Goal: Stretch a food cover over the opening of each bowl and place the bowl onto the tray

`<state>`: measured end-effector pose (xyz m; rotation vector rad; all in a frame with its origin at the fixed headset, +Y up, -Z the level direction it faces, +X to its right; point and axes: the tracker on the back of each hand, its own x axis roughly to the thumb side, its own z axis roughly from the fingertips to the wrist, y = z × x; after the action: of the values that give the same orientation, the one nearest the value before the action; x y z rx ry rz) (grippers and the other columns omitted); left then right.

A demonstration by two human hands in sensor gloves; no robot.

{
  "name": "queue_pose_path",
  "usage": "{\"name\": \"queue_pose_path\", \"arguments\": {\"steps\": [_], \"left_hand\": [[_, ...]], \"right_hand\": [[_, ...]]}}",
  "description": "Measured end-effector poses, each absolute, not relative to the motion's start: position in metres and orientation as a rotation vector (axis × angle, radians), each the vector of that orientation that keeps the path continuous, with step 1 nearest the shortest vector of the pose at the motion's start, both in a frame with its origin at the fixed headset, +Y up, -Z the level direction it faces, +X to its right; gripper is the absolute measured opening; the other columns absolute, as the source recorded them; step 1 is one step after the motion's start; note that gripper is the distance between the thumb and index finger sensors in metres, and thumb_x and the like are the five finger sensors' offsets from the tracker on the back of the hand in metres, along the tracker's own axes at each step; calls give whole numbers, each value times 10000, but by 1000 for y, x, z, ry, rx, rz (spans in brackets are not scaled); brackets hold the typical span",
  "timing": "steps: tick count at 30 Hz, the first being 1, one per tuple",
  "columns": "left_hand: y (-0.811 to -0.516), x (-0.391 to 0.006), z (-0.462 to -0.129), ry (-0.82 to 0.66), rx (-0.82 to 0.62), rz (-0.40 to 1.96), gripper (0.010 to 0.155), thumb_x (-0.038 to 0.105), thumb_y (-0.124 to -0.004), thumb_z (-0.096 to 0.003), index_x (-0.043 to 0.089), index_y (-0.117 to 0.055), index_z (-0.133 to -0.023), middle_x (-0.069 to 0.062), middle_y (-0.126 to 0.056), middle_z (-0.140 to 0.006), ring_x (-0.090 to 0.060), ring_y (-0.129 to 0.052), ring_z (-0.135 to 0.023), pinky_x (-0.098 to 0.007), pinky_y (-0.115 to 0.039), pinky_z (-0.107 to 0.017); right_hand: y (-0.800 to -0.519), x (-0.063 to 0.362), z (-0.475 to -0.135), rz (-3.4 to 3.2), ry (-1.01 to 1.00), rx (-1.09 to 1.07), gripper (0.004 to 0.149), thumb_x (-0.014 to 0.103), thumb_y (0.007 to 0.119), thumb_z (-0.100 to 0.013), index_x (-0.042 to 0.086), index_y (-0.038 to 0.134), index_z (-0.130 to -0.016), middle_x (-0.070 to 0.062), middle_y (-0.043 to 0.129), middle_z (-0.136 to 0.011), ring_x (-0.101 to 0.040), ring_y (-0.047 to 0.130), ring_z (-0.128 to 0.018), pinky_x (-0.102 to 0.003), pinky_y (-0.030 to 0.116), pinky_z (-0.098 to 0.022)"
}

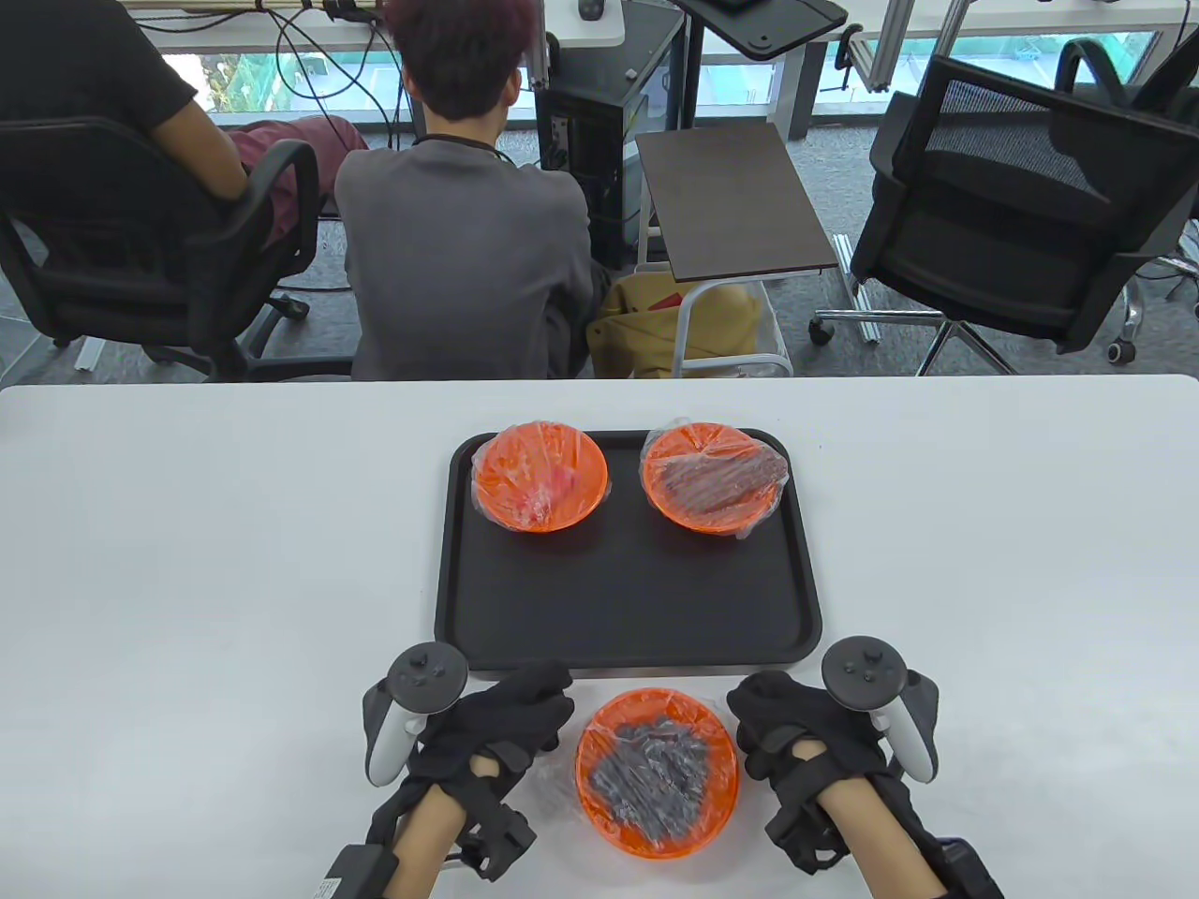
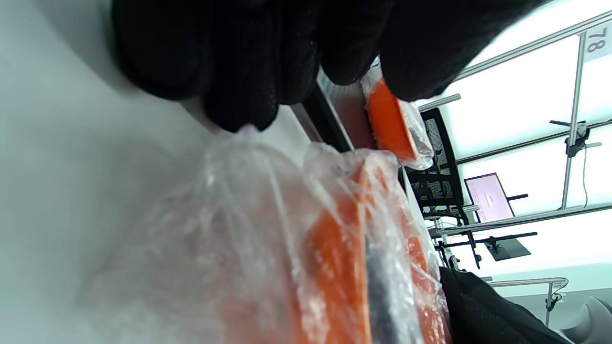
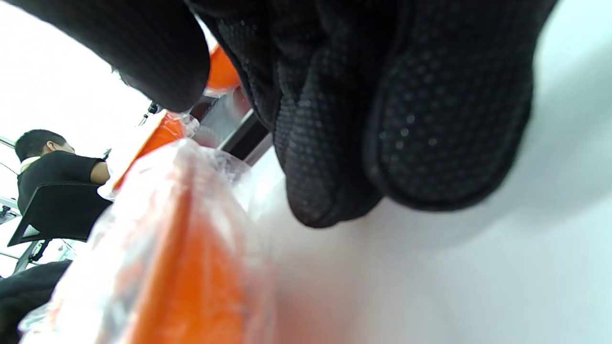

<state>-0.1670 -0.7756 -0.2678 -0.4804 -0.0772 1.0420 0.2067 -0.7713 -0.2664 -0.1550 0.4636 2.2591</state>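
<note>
An orange bowl [image 1: 657,770] of dark grey pieces stands on the white table [image 1: 187,581] near the front edge, with a clear plastic food cover [image 2: 248,229] stretched over it. My left hand [image 1: 510,721] sits just left of this bowl and my right hand [image 1: 787,726] just right of it. Both have loosely curled fingers and hold nothing. In the wrist views the left fingers [image 2: 239,62] and right fingers [image 3: 382,119] hang beside the wrapped bowl [image 3: 191,248], apart from it. Two covered orange bowls [image 1: 540,476] [image 1: 714,478] stand at the back of the black tray [image 1: 628,609].
The tray's front half is bare, right behind the near bowl. Beyond the table's far edge a person [image 1: 468,234] sits with their back turned, beside office chairs [image 1: 1021,206] and a small side table [image 1: 731,201].
</note>
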Motion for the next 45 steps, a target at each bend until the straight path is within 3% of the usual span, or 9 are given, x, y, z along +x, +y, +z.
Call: {"name": "queue_pose_path", "arguments": {"steps": [5,10,15,20,33,45], "left_hand": [[-743,-168,-261,-101,-279,810,737,633,-802,-476,336,-606,-1122,-62,-638,-1196,-415,-766,-1034,-616,-686,-713],[-726,-169,-256,-83,-209,622,821,720,-764,-457,393,-492,-1161,-46,-380,-1289,-445,-452,-1178,-719,-426,-783],[-727,-175,-258,-15,-221,401,897,816,-657,-439,453,-293,-1174,5,-96,-1286,-416,-100,-1188,-721,-165,-770],[-730,-178,-261,19,-208,237,923,889,-575,-407,505,-170,-1142,91,51,-1235,-332,99,-1145,-706,-34,-717],[-745,-178,-266,39,-285,191,936,925,-506,-391,519,-61,-1107,121,116,-1203,-290,179,-1110,-704,29,-675],[-743,-186,-264,60,-329,325,926,907,-504,-404,508,-52,-1108,112,115,-1203,-288,183,-1109,-696,52,-675]], "right_hand": [[-761,207,-260,2285,412,-150,645,493,822,-515,66,785,-997,-177,980,-804,-326,1112,-470,-449,981,-254],[-754,205,-252,2350,362,-139,673,507,839,-505,85,764,-1024,-200,943,-862,-386,1089,-560,-504,963,-295],[-749,195,-244,2398,340,-90,706,488,868,-494,89,720,-1057,-223,908,-900,-446,1058,-630,-488,973,-294],[-743,179,-237,2430,324,-44,741,449,914,-477,61,691,-1067,-234,923,-882,-447,1079,-606,-434,999,-275],[-746,159,-238,2547,328,-16,568,283,963,-438,-29,884,-906,-190,1079,-660,-249,1234,-298,-241,1064,-95],[-730,156,-246,2537,279,28,533,251,956,-425,-58,916,-857,-189,1078,-605,-223,1211,-232,-229,1035,-69]]}}
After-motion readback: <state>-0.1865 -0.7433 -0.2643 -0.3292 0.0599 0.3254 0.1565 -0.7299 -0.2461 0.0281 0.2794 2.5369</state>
